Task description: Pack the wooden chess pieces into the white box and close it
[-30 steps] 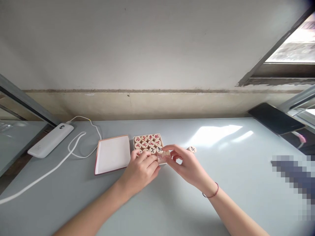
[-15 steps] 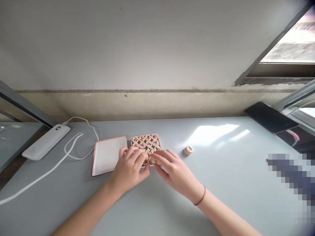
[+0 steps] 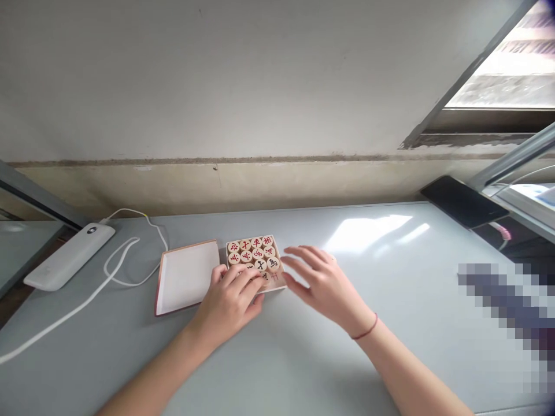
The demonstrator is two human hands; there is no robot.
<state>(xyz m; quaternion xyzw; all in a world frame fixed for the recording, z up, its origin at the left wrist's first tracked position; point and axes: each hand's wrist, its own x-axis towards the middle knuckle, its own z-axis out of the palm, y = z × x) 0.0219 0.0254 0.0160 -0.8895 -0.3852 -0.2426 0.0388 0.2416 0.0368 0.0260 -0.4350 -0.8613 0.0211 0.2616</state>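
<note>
**View, head**
Tray: wooden xiangqi tray (image 3: 278,282), squarish, mid-desk, nearer the far edge of the grey desk (image 3: 347,358).
Pieces: round xiangqi pieces (image 3: 254,254), in rows in the tray.
Left hand (image 3: 228,303): nearer, curled over the tray's near edge; hold on a piece cannot be told.
Right hand (image 3: 323,283): open, fingers spread, empty, just right of the tray, not touching.
Lid: white-lined box lid (image 3: 187,277), just left of the tray.

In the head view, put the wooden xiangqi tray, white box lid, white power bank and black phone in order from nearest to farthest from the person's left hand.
From the left hand:
1. Wooden xiangqi tray: under the fingers, ahead and to the right.
2. White box lid: directly left of the hand.
3. White power bank: far left on the table.
4. Black phone: far right, by the window.
</note>
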